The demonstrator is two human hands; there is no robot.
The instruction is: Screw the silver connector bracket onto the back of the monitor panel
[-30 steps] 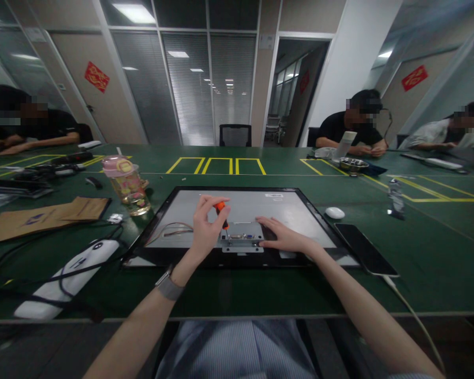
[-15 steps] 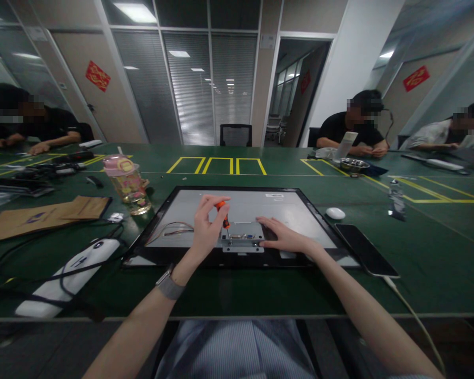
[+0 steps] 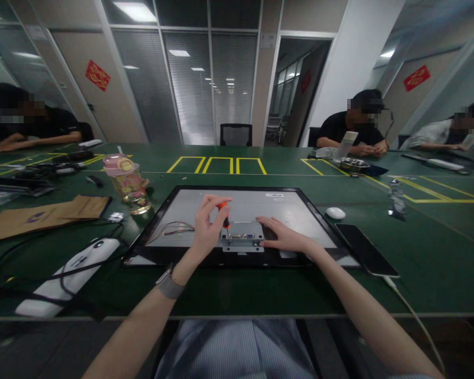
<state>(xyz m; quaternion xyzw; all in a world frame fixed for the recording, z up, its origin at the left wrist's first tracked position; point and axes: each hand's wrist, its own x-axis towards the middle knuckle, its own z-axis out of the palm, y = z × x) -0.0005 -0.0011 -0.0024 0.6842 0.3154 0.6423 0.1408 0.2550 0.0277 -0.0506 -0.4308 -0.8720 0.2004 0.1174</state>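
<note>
The dark green tabletop (image 3: pixel 260 295) runs away from you, and just past its near edge lies a flat grey display panel (image 3: pixel 292 210) in a black frame, back side up. Your left hand (image 3: pixel 205 231) pinches the small orange-handled screwdriver (image 3: pixel 223 210) between thumb and fingertips; its shaft stands nearly upright, tip down at the left end of the silver metal connector bracket (image 3: pixel 243 241). Your right hand (image 3: pixel 282 237) lies flat, fingers together, at the bracket's right end (resting, not gripping). Farther off to the left stands a pink-lidded clear bottle (image 3: pixel 127 184)
</note>
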